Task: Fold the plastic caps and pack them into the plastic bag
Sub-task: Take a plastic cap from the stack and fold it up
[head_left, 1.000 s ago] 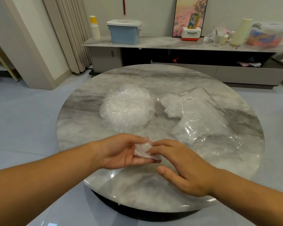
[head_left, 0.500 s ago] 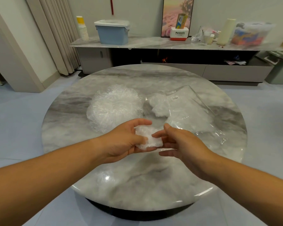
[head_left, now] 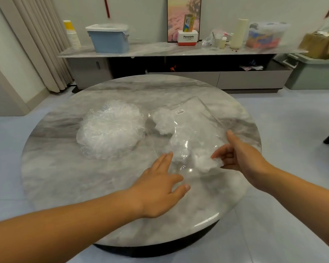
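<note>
The right hand (head_left: 241, 158) has its fingers curled in, pinching a folded cap (head_left: 207, 162), a small white crumpled wad, with the thumb standing up above it. The wad sits at the near open end of the clear bag (head_left: 198, 122); whether it is already under the film cannot be told. The left hand (head_left: 160, 188) is spread and relaxed, fingers straight and pointing away from the person, holding nothing. Its fingertips lie at the bag's near left edge, though contact with the film is not plain to see.

The bag lies flat on the right half of the round marble surface (head_left: 74, 183), a small barcode label near its far end. Another white wad (head_left: 162, 120) shows through its far left part. To the left of the bag, just beside it, is the pile of caps (head_left: 110, 130), a loose heap of crinkled clear plastic.

Beyond the surface, a long low sideboard (head_left: 160, 48) runs along the wall, carrying a blue box (head_left: 109, 39) with a lid and a stack of paper cups (head_left: 72, 36).
</note>
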`<state>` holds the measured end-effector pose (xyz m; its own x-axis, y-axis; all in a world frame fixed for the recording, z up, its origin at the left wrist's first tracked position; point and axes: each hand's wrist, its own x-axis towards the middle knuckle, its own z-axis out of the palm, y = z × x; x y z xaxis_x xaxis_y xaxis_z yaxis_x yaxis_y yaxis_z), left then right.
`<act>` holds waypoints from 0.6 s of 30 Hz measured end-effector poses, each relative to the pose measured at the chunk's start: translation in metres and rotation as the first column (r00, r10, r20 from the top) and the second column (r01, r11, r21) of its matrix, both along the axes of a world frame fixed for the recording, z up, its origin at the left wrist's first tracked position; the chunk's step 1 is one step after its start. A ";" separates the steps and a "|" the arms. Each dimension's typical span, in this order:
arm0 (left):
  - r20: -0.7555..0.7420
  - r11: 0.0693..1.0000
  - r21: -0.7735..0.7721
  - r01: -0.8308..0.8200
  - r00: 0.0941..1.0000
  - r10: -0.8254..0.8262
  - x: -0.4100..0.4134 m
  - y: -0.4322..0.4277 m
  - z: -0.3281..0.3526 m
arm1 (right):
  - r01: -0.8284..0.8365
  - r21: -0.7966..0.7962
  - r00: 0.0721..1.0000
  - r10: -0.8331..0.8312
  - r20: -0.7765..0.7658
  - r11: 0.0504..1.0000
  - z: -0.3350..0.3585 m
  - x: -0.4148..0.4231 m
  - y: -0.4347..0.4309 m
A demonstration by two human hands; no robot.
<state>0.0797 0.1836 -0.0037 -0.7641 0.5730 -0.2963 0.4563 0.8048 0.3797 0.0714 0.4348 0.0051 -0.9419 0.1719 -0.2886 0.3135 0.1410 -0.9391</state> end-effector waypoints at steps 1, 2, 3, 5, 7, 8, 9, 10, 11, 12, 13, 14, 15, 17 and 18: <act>-0.001 1.000 -0.031 0.005 1.000 -0.005 0.000 0.001 -0.001 | -0.041 0.057 0.999 0.040 0.017 0.998 -0.002 0.002 0.001; -0.005 0.998 -0.059 0.010 1.000 -0.011 0.001 0.003 -0.003 | -0.088 0.105 0.996 0.085 0.035 0.991 -0.004 0.004 0.002; -0.013 0.996 -0.083 0.014 1.000 -0.015 0.002 0.003 -0.004 | -0.140 0.154 0.990 0.134 0.050 0.978 -0.005 0.006 0.002; -0.036 0.991 -0.133 0.017 0.999 -0.022 0.005 0.005 -0.010 | -0.220 0.253 0.975 0.213 0.058 0.942 -0.007 0.008 0.002; -0.064 0.986 -0.164 0.005 0.998 -0.016 0.009 0.006 -0.014 | -0.265 0.325 0.964 0.256 0.070 0.908 -0.007 0.010 0.000; -0.076 0.987 -0.159 -0.003 0.997 -0.009 0.011 0.006 -0.016 | -0.287 0.351 0.958 0.276 0.083 0.891 -0.007 0.011 -0.001; -0.088 0.990 -0.144 -0.005 0.996 -0.008 0.013 0.006 -0.016 | -0.304 0.369 0.952 0.290 0.094 0.878 -0.007 0.012 -0.003; -0.099 0.992 -0.126 -0.004 0.995 -0.009 0.015 0.005 -0.016 | -0.313 0.373 0.949 0.298 0.099 0.873 -0.007 0.012 -0.005; -0.109 0.994 -0.108 0.000 0.994 -0.012 0.016 0.005 -0.016 | -0.315 0.362 0.949 0.299 0.100 0.877 -0.007 0.012 -0.008; -0.117 0.995 -0.095 0.005 0.993 -0.016 0.016 0.004 -0.017 | -0.310 0.338 0.951 0.293 0.100 0.889 -0.008 0.011 -0.010; -0.123 0.996 -0.088 0.011 0.992 -0.022 0.017 0.003 -0.017 | -0.301 0.294 0.954 0.282 0.104 0.907 -0.010 0.010 -0.013; -0.128 0.996 -0.087 0.020 0.991 -0.031 0.017 0.001 -0.018 | -0.283 0.231 0.958 0.263 0.111 0.931 -0.011 0.008 -0.017; -0.129 0.996 -0.088 0.030 0.991 -0.041 0.017 -0.001 -0.019 | -0.260 0.152 0.963 0.243 0.120 0.954 -0.013 0.006 -0.021; -0.122 0.995 -0.088 0.049 0.991 -0.059 0.018 -0.005 -0.021 | -0.204 -0.027 0.971 0.205 0.125 0.979 -0.015 0.002 -0.033; -0.118 0.994 -0.087 0.059 0.991 -0.069 0.019 -0.006 -0.022 | -0.176 -0.119 0.974 0.191 0.125 0.977 -0.015 0.001 -0.038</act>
